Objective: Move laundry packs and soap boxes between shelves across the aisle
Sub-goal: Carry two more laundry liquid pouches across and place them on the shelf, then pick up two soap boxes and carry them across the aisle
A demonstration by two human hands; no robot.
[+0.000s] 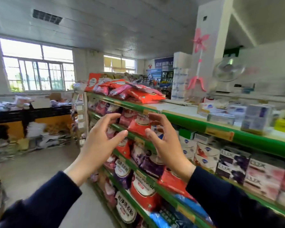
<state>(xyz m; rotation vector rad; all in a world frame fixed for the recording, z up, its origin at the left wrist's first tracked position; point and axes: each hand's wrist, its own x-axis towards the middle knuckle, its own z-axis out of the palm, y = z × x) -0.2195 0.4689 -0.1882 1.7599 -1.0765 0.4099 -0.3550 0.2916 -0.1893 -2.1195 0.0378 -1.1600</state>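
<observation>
Two hands are raised in front of the shelving, palms turned toward each other, and neither holds anything. The left hand has its fingers loosely curled and spread, thumb out to the right; the right hand mirrors it, fingers bent and apart. Both wear dark navy sleeves.

Just behind the gap between them, a red laundry pack with a white oval label leans on the second shelf, among pink and purple packs. More laundry packs fill the lower green-edged shelves: soft plastic bags in red, purple and blue, each with a white label panel and dark lettering. A loose heap of red and pink packs lies on the top shelf, further back.

To the right, soap boxes stand stacked in rows under the top shelf: white ones with a blue emblem, then purple and pink ones with silver lettering. A few pale boxes sit on the top shelf, blurred.

Across the aisle on the left, a dark table carries jumbled goods below large windows.
</observation>
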